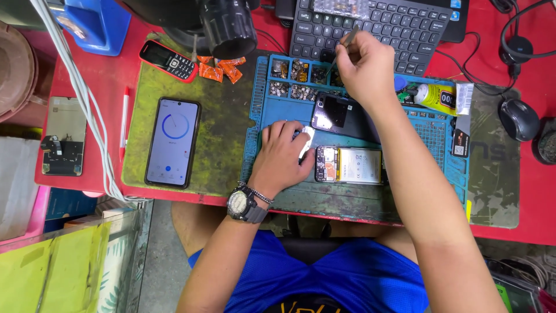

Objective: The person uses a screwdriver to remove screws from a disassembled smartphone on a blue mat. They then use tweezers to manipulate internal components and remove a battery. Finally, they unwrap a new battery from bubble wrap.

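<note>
While the right hand (365, 66) hangs over the parts compartments at the upper middle of the frame, its fingers are pinched together on a thin metal tool, probably tweezers (349, 39), whose tip points down toward the small bins. The left hand (284, 156) lies lower, near the centre, fingers curled and pressing on a small pale part (307, 142) at the left end of the opened phone (349, 165), which rests on the blue repair mat (272, 116) with its battery and board exposed. A dark back cover or screen panel (331, 113) lies just above it on the same mat.

To do this step well, I judge that the left hand should keep the phone steady while the tool picks one piece at a time, lifting straight up so nothing spills into a neighbouring bin. A light pinch would suit such small pieces, which look easy to flick away.

The mat's moulded compartments (295, 78), along its upper edge, hold heaps of tiny metal and brownish pieces; what each is cannot be told at this size. At the right of the mat lies a glue tube (435, 95).

Elsewhere on the red table (116, 69), a smartphone (172, 142) with a lit screen lies on a worn green pad (226, 127) at left, a small keypad phone (169, 60) and orange packets (220, 68) above it, a keyboard (376, 26) along the top, and a mouse (518, 119) at right.
</note>
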